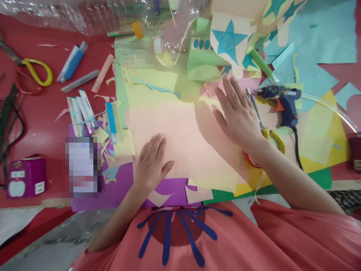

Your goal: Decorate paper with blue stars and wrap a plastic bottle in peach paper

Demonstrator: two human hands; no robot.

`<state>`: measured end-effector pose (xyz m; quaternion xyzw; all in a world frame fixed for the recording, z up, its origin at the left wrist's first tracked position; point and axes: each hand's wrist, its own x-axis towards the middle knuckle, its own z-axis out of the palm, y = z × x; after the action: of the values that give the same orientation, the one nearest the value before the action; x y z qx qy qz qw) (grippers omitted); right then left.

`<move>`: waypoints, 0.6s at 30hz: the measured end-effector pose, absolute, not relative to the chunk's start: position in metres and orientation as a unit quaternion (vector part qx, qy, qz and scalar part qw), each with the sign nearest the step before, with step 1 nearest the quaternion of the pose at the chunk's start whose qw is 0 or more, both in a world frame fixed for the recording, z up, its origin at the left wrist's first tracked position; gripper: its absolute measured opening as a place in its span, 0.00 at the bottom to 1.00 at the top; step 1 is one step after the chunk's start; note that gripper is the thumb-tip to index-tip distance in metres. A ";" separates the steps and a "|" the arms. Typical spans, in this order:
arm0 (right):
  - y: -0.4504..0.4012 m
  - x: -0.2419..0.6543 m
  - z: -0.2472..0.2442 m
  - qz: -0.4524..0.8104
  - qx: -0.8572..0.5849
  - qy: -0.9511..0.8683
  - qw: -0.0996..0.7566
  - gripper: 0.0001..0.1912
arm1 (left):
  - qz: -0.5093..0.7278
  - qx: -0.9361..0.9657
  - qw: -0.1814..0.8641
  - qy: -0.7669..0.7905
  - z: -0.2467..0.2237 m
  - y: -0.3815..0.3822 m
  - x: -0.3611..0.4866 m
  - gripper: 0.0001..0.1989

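Observation:
A pale peach sheet of paper (180,139) lies in front of me on top of other coloured paper. On its lower left part rests my left hand (150,162), flat, fingers stretched out and thumb apart. My right hand (238,113) is over the upper right, fingers extended and holding nothing; whether it touches the paper I cannot tell. Partly under my right wrist are scissors (275,139) with yellow and red handles. A blue glue gun (289,103) lies just right of that hand. Beyond the fingertips is a cream paper piece with a teal star (229,41).
Several markers (81,109) and paper scraps lie to the left. Other yellow-handled scissors (39,73) are at the far left, above a purple box (26,177). A blurred-out rectangular object (83,165) sits near the left front. Clear plastic bottles (84,15) line the back.

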<state>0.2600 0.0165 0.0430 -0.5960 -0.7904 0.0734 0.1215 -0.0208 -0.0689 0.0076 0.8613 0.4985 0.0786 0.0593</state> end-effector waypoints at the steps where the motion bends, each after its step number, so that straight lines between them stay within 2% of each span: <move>1: 0.007 0.264 0.045 0.081 -0.587 -0.797 0.122 0.26 | 0.080 0.863 0.054 0.495 0.008 -0.069 -0.021 0.33; 5: -0.031 0.280 0.033 0.083 -0.591 -0.796 0.095 0.23 | 0.082 0.860 0.069 0.499 0.007 -0.069 -0.022 0.33; 8: -0.046 0.296 0.018 0.048 -0.634 -0.762 0.118 0.23 | 0.086 0.846 0.119 0.513 0.011 -0.069 -0.021 0.32; 11: -0.049 0.313 0.009 0.047 -0.652 -0.744 0.143 0.23 | 0.133 0.830 0.189 0.508 0.027 -0.067 -0.016 0.26; 13: -0.048 0.322 0.007 0.066 -0.649 -0.743 0.150 0.24 | 0.197 0.820 0.298 0.447 0.045 -0.065 -0.010 0.22; 15: -0.048 0.326 0.009 0.077 -0.644 -0.745 0.155 0.25 | 0.215 0.784 0.482 0.326 0.062 -0.068 -0.003 0.24; 16: -0.049 0.325 0.010 0.071 -0.644 -0.744 0.161 0.25 | 0.192 0.766 0.556 0.258 0.069 -0.071 0.001 0.27; 18: -0.053 0.320 0.015 0.049 -0.639 -0.748 0.173 0.24 | 0.105 0.757 0.616 0.192 0.076 -0.085 0.009 0.28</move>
<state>0.3197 -0.0531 0.0150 -0.6392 -0.7477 0.0488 0.1728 0.0091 -0.0847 0.0759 0.7566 0.1920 0.1046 0.6162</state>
